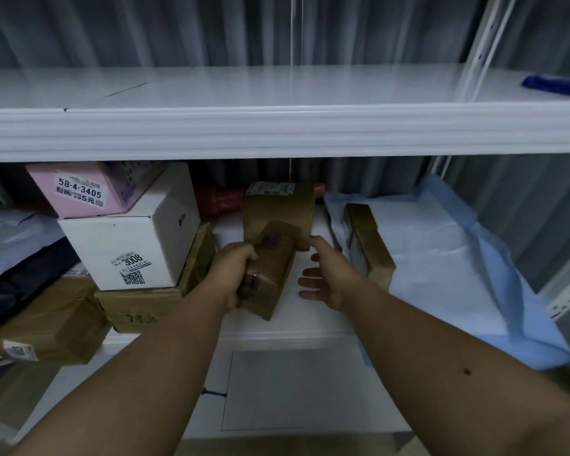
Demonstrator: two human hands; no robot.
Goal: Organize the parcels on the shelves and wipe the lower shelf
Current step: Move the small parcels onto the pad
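Note:
A small brown taped parcel [270, 268] sits above the lower shelf [310, 327], gripped from the left by my left hand [232, 274]. My right hand [329, 278] hovers just right of it with fingers spread and relaxed, its thumb touching a taller brown box [278, 209] behind. A flat brown parcel [369, 245] stands on edge further right, on a blue and white sheet [441, 258]. At left, a white box marked 3008 [129, 245] carries a pink box [86, 189] and rests on brown cartons [145, 304].
The upper shelf [277, 130] is bare except for a blue cloth [556, 85] at its far right. A red object [218, 199] lies at the back of the lower shelf. Dark and grey bags [17, 258] fill the far left. Grey curtain hangs behind.

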